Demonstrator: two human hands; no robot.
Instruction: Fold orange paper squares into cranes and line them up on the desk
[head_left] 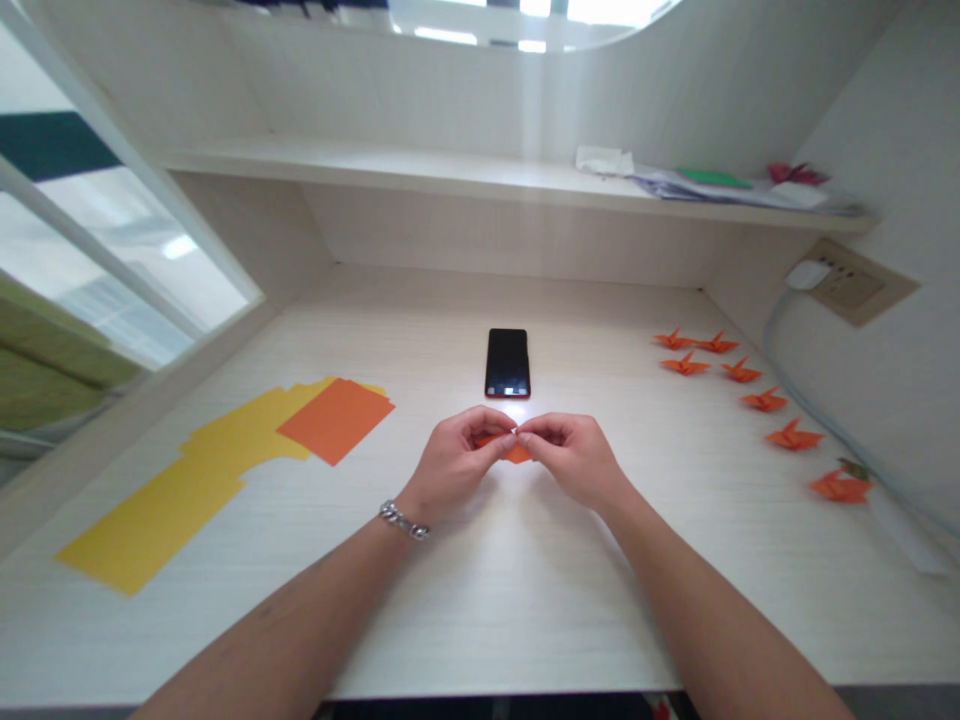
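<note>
The left grip (454,455) and the right grip (577,457) pinch one orange paper (518,455) between them. Just past them lies a phone (508,362). To their left are yellow sheets (154,520); far to their right, orange birds (793,438) sit on the surface (525,610).

We're at a pale built-in desk (405,315), home or office unclear: shelf (420,175) running across the far side, papers (694,187) lying up there, wall socket (859,285) out right!
</note>
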